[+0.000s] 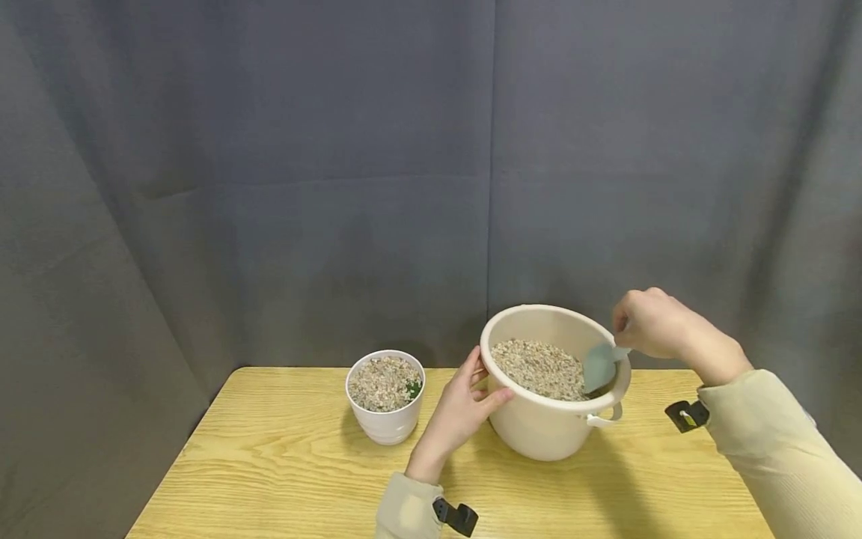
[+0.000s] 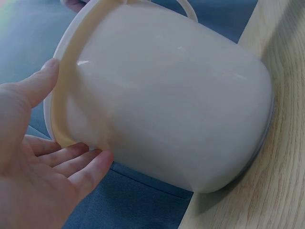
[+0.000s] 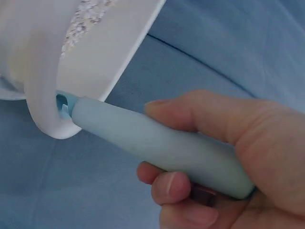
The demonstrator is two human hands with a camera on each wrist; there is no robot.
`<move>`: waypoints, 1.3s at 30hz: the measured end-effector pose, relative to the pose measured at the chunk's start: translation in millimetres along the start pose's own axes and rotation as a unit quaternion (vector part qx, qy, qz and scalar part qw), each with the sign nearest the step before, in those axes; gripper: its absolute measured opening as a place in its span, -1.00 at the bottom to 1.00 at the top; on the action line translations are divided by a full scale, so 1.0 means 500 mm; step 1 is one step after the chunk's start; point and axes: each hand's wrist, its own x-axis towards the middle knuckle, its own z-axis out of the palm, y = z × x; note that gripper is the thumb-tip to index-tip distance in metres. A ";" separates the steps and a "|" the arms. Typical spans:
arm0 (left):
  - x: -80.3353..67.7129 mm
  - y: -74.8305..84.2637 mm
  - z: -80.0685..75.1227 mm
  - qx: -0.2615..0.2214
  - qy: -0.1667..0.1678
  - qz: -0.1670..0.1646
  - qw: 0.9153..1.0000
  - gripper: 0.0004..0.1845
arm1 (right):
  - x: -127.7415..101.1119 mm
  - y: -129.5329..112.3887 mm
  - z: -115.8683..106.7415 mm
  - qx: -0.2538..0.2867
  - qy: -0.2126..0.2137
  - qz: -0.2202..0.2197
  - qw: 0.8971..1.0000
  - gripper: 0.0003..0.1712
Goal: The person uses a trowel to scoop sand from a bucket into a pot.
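Gripping the pale blue scoop (image 1: 599, 365) in the right hand (image 1: 649, 323), blade dipping into gravel below. Bracing the cream bucket (image 1: 539, 427) with the flat, spread left hand (image 1: 465, 408). Likely risking spilled gravel if tipping or overloading.

Left of worktop (image 1: 269, 479): bare wood from the small pot (image 1: 385, 397) out to the left edge; a hand could pass here freely.
Front strip: open wood before both vessels, between the two sleeves.
Between small pot and bucket (image 1: 552, 419): narrow gap, filled by the left hand (image 1: 465, 404), whose fingers rest against the bucket's rim and wall.
Over the bucket: right half of the mouth taken by the scoop (image 1: 599, 367) and the right hand (image 1: 653, 322) gripping its handle; the left half over the gravel (image 1: 532, 367) is open.
Right of bucket: its side handle (image 1: 606, 415) sticks out; beyond it, wood partly covered by the right sleeve.
Behind: grey curtain (image 1: 431, 187) close behind the worktop's far edge.
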 end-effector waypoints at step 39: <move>0.000 -0.002 -0.007 -0.016 0.012 -0.006 1.000 0.00 | 0.017 0.048 0.094 0.009 -0.008 -0.094 0.996 -0.83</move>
